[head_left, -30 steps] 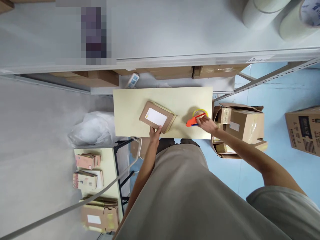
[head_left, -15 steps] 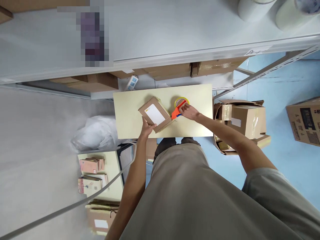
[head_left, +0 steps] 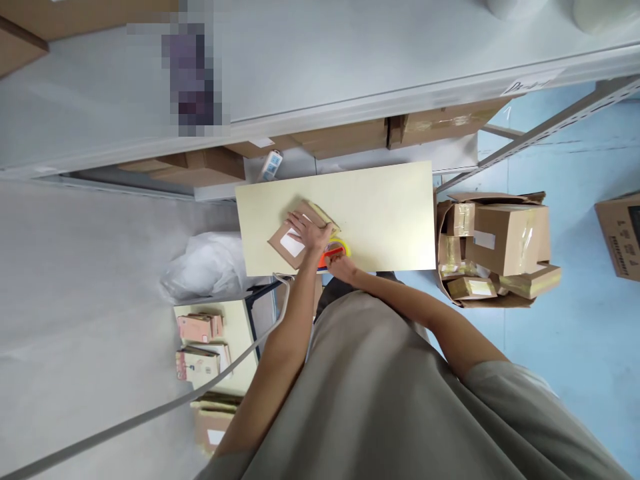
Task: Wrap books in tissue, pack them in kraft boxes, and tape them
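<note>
A small brown cardboard box [head_left: 281, 248] with a white label lies tilted on the pale yellow table [head_left: 385, 213]. Across its top my left hand [head_left: 309, 233] lies flat with fingers spread, partly covering the label. My right hand [head_left: 342, 267] is closed round the handle of an orange-red tape dispenser [head_left: 330, 256], which carries a roll of yellowish tape. The dispenser sits at the box's near right corner, close to the table's front edge. My left wrist hides part of the dispenser's front end.
A large open carton [head_left: 443, 267] packed with smaller boxes stands right of the table. A grey shelf [head_left: 350, 73] spans the far side, with cartons beneath. To the left are a clear plastic bag [head_left: 200, 267] and a side table with small parcels [head_left: 197, 328].
My right hand has brought the tape dispenser left and nearer to me, to the box's near side. My left hand has shifted from the box's near edge to flat on its top.
</note>
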Tool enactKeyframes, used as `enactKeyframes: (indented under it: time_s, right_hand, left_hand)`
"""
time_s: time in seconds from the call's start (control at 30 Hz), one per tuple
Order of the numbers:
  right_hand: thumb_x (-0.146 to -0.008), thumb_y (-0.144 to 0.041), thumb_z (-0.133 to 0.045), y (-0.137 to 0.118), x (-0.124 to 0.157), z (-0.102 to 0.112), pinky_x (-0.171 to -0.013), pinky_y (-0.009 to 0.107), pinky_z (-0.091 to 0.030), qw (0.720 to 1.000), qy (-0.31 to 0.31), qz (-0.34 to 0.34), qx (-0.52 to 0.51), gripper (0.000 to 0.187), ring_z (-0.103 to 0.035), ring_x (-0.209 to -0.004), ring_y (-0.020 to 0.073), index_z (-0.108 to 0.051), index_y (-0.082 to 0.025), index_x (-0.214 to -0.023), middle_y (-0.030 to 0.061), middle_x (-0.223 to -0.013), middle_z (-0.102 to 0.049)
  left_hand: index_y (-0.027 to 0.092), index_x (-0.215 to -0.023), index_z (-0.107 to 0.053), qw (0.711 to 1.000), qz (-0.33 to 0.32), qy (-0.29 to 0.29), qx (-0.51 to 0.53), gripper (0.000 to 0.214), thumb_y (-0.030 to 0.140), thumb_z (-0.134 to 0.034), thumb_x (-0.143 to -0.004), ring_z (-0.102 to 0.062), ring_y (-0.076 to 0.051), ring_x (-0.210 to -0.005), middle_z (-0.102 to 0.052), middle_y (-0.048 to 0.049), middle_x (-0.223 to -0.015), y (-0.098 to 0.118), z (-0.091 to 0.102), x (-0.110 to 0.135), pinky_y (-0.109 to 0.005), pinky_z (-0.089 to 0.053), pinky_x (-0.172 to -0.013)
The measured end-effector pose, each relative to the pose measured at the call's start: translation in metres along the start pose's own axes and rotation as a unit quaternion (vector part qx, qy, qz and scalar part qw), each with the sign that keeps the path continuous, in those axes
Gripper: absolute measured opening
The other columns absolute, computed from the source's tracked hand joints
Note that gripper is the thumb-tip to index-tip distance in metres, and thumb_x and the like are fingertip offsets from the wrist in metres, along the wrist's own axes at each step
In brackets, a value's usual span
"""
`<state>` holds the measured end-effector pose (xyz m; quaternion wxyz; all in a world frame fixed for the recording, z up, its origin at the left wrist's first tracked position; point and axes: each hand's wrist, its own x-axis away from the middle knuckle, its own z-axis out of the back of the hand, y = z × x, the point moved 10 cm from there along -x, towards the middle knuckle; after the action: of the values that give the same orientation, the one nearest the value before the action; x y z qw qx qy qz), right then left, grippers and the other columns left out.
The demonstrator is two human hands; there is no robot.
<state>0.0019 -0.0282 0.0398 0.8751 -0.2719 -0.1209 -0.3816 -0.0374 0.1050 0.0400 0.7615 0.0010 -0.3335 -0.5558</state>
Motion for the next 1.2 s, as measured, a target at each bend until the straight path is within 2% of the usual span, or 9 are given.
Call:
enactKeyframes:
  time_s: [0.1,0.17,0.27,0.37,0.47,0.63,0.9,1.03,1.2]
  right_hand:
    - [-0.105,0.000,-0.031,0.035,0.032,-0.016,-0.093,0.040,-0.058,0.999,-0.019,-0.034,-0.003,0.045,-0.079,-0.107,0.0311,-0.059,0.002,-0.140,0.0298,-0.120,-0.079]
    - [-0.104,-0.001,-0.033,0.072,0.060,-0.024,-0.094,0.043,-0.056,0.998,-0.030,-0.061,0.001,0.045,-0.080,-0.103,0.0327,-0.055,0.004,-0.143,0.0314,-0.115,-0.079]
    - [-0.109,-0.011,-0.032,0.134,0.094,-0.024,-0.093,0.047,-0.054,0.991,-0.031,-0.129,0.016,0.046,-0.078,-0.107,0.0377,-0.047,0.008,-0.148,0.0380,-0.119,-0.076]
    - [-0.111,-0.016,-0.030,0.164,0.096,-0.003,-0.098,0.050,-0.052,0.987,0.005,-0.155,0.030,0.047,-0.077,-0.108,0.0390,-0.044,0.007,-0.149,0.0377,-0.119,-0.075]
    - [-0.110,-0.011,-0.030,0.159,0.072,0.015,-0.101,0.051,-0.050,0.989,0.024,-0.143,0.034,0.047,-0.077,-0.108,0.0383,-0.045,0.007,-0.150,0.0351,-0.118,-0.077]
    - [-0.105,-0.001,-0.030,0.112,0.037,0.016,-0.105,0.049,-0.047,0.996,0.016,-0.081,0.028,0.047,-0.076,-0.110,0.0351,-0.051,0.007,-0.146,0.0329,-0.121,-0.077]
    - [-0.103,0.002,-0.028,0.036,0.020,-0.007,-0.099,0.050,-0.051,1.000,-0.013,0.005,0.027,0.049,-0.077,-0.111,0.0359,-0.057,0.006,-0.143,0.0330,-0.127,-0.075]
    - [-0.106,-0.001,-0.030,0.052,0.047,-0.024,-0.103,0.047,-0.050,0.999,-0.029,0.013,0.029,0.045,-0.078,-0.106,0.0328,-0.058,0.004,-0.141,0.0298,-0.117,-0.079]
    - [-0.109,-0.007,-0.030,0.115,0.081,-0.019,-0.108,0.048,-0.046,0.996,-0.024,-0.028,0.078,0.043,-0.077,-0.105,0.0338,-0.052,0.005,-0.144,0.0305,-0.116,-0.078]
  left_hand:
    - [-0.002,-0.171,-0.026,0.992,0.019,0.115,0.053,0.115,0.023,-0.088,-0.079,0.018,-0.050,-0.171,-0.005,-0.0369,-0.182,-0.011,0.016,0.008,-0.075,0.001,-0.133]
    - [0.003,-0.171,-0.031,0.984,0.003,0.154,0.091,0.118,0.018,-0.090,-0.070,0.013,-0.050,-0.172,-0.009,-0.0345,-0.183,-0.013,0.019,0.013,-0.071,0.005,-0.135]
    - [0.003,-0.172,-0.030,0.983,-0.024,0.153,0.094,0.120,0.017,-0.089,-0.069,0.009,-0.050,-0.172,-0.010,-0.0345,-0.183,-0.010,0.015,0.017,-0.070,0.011,-0.134]
    - [0.001,-0.172,-0.027,0.987,-0.039,0.138,0.070,0.123,0.017,-0.090,-0.069,0.008,-0.051,-0.172,-0.009,-0.0354,-0.183,-0.008,0.011,0.021,-0.070,0.016,-0.133]
    - [0.006,-0.174,-0.026,0.990,-0.062,0.117,0.049,0.125,0.018,-0.090,-0.068,0.006,-0.048,-0.173,-0.012,-0.0318,-0.184,-0.008,0.007,0.027,-0.067,0.015,-0.135]
    - [0.010,-0.174,-0.030,0.989,-0.120,0.076,0.035,0.122,0.014,-0.089,-0.068,0.000,-0.045,-0.174,-0.020,-0.0276,-0.182,-0.011,0.000,0.043,-0.063,0.013,-0.137]
    - [0.020,-0.142,-0.068,0.980,-0.191,0.039,0.046,0.063,0.004,-0.067,-0.082,-0.008,-0.035,-0.175,-0.030,-0.0151,-0.181,-0.020,-0.003,0.078,-0.060,0.007,-0.141]
    - [0.022,-0.136,-0.070,0.974,-0.212,0.037,0.072,0.061,0.000,-0.065,-0.078,-0.007,-0.035,-0.175,-0.035,-0.0128,-0.179,-0.020,-0.001,0.086,-0.063,0.005,-0.141]
    - [0.021,-0.131,-0.073,0.969,-0.204,0.051,0.132,0.059,-0.001,-0.064,-0.077,-0.005,-0.036,-0.175,-0.045,-0.0153,-0.172,-0.017,0.000,0.088,-0.067,0.006,-0.139]
